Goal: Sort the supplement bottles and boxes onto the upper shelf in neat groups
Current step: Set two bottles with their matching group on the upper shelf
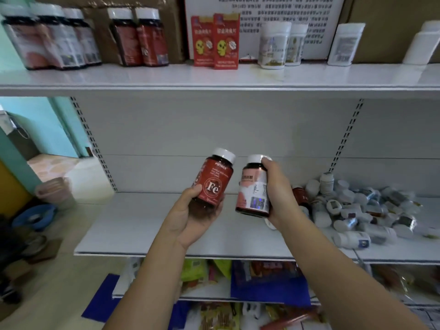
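My left hand (190, 216) grips a dark bottle with a red "Fe" label (213, 181) and white cap, tilted right, above the middle shelf (142, 225). Beside it my right hand (279, 194) grips a dark bottle with a pink and white label (253, 189). On the upper shelf (214, 77) stand groups: three pink-label bottles (47, 39) at left, two red-label bottles (138, 38), two red boxes (215, 41), two white bottles (279, 45), then single white bottles (346, 44) farther right.
A loose pile of mostly white bottles (357, 210) lies on the right of the middle shelf. Lower shelves hold snack packets (238, 282). At left are a teal wall, a pink bin (56, 191) and a blue basin (35, 216) on the floor.
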{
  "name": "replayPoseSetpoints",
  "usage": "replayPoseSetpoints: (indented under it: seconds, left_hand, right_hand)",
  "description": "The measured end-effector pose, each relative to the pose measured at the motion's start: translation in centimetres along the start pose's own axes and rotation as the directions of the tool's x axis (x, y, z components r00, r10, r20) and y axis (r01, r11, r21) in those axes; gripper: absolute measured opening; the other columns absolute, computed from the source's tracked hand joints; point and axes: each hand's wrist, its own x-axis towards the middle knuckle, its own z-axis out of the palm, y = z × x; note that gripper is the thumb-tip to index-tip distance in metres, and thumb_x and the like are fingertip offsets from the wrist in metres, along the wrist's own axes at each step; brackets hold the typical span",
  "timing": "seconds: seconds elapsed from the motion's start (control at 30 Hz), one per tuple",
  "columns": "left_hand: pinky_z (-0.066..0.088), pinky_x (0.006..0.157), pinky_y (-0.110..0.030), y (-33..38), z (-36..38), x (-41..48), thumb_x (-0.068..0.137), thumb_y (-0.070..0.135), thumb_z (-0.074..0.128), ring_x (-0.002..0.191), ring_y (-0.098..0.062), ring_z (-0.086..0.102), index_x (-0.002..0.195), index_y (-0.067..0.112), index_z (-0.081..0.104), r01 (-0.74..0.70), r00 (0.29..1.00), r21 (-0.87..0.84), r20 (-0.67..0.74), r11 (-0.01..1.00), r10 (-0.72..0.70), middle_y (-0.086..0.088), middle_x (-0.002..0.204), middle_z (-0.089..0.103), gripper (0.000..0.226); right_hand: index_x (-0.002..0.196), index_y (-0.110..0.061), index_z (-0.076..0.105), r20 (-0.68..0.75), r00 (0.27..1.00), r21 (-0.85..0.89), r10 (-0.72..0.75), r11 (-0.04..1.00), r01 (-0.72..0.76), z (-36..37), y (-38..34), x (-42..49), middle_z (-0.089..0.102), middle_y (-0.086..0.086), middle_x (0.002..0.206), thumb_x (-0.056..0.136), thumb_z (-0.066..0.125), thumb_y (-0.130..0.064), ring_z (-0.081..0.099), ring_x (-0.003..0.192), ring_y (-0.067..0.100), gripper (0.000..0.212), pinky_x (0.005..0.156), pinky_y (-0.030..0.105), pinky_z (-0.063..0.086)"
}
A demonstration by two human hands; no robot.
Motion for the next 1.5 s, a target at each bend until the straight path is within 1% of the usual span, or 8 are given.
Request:
replayPoseSetpoints:
  seconds: [0.3,0.53,0.67,0.8,0.93,1.13,1.27,1.5]
  left_hand:
    - [0.057,0.083,-0.039,7.9,5.5,-9.3,0.041,0.031,0.096,0.087,-0.029,0.07,0.115,0.008,0.06,-0.201,0.965,0.39,0.234,0.898,0.114,-0.014,0.098,0.072,0.085]
    - [0.055,0.08,-0.033,12.5,9.6,-10.3,0.072,0.031,0.067,0.094,-0.02,0.066,0.126,0.007,0.053,-0.434,0.899,0.552,0.311,0.712,0.307,-0.007,0.103,0.069,0.06]
    - [0.054,0.078,-0.031,16.0,11.3,-9.0,0.069,0.031,0.067,0.091,-0.013,0.068,0.114,0.02,0.058,-0.585,0.799,0.625,0.339,0.516,0.496,0.003,0.096,0.071,0.047]
    - [0.055,0.083,-0.035,20.3,12.0,-7.0,0.076,0.023,0.063,0.102,-0.014,0.066,0.14,0.036,0.042,-0.645,0.712,0.695,0.394,0.318,0.581,0.005,0.114,0.066,0.069]
    - [0.049,0.067,-0.007,23.1,13.1,-4.2,0.092,0.007,0.057,0.081,0.011,0.064,0.146,0.046,0.023,-0.523,0.668,0.851,0.375,0.048,0.642,0.012,0.113,0.061,0.075]
    - [0.04,0.07,-0.003,26.7,12.1,-0.3,0.088,0.016,0.068,0.085,0.02,0.051,0.145,0.05,0.018,-0.29,0.74,0.951,0.296,-0.11,0.604,0.03,0.106,0.048,0.083]
    - [0.042,0.091,-0.035,29.7,11.8,0.8,0.08,0.024,0.078,0.101,-0.004,0.056,0.137,0.05,0.027,-0.189,0.787,0.963,0.264,-0.19,0.557,0.014,0.115,0.051,0.081]
    - [0.044,0.086,-0.029,34.3,10.4,3.5,0.076,0.029,0.081,0.104,-0.002,0.058,0.138,0.051,0.027,-0.109,0.825,0.94,0.268,-0.325,0.498,0.027,0.111,0.047,0.085]
  right_hand:
    - [0.11,-0.018,0.053,0.185,0.948,-0.172,-0.258,0.942,0.289,6.3,-6.3,-10.4,0.071,0.006,0.086,0.087,0.065,-0.026,0.07,0.072,0.022,0.027,0.065,0.039,0.058]
    - [0.114,-0.019,0.051,0.295,0.865,-0.191,-0.406,0.862,0.47,10.3,-11.0,-12.6,0.072,0.0,0.083,0.079,0.071,-0.023,0.072,0.072,0.02,0.04,0.061,0.035,0.055]
    - [0.123,-0.022,0.044,0.388,0.808,-0.089,-0.443,0.855,0.511,12.1,-14.4,-10.8,0.066,0.003,0.096,0.068,0.064,-0.018,0.07,0.076,0.016,0.059,0.06,0.034,0.055]
    - [0.129,-0.034,0.038,0.495,0.705,-0.104,-0.508,0.771,0.628,13.3,-17.0,-7.2,0.06,0.007,0.117,0.073,0.062,-0.015,0.068,0.094,0.02,0.064,0.072,0.038,0.057]
    - [0.124,-0.031,0.034,0.543,0.638,-0.225,-0.546,0.637,0.737,15.5,-18.2,-1.9,0.063,0.005,0.108,0.084,0.064,-0.015,0.068,0.093,0.016,0.053,0.083,0.037,0.056]
    - [0.129,-0.033,0.025,0.683,0.604,-0.334,-0.411,0.56,0.758,17.9,-17.7,4.7,0.06,-0.005,0.112,0.09,0.064,-0.019,0.064,0.097,0.001,0.057,0.074,0.013,0.05]
    - [0.134,-0.028,0.02,0.749,0.556,-0.319,-0.361,0.538,0.78,19.3,-17.8,7.1,0.059,-0.001,0.112,0.086,0.066,-0.006,0.065,0.097,0.005,0.069,0.073,0.014,0.053]
    - [0.137,-0.033,0.015,0.747,0.555,-0.349,-0.366,0.494,0.796,22.3,-17.1,10.6,0.06,-0.003,0.109,0.084,0.066,-0.004,0.066,0.093,0.003,0.079,0.082,0.019,0.054]
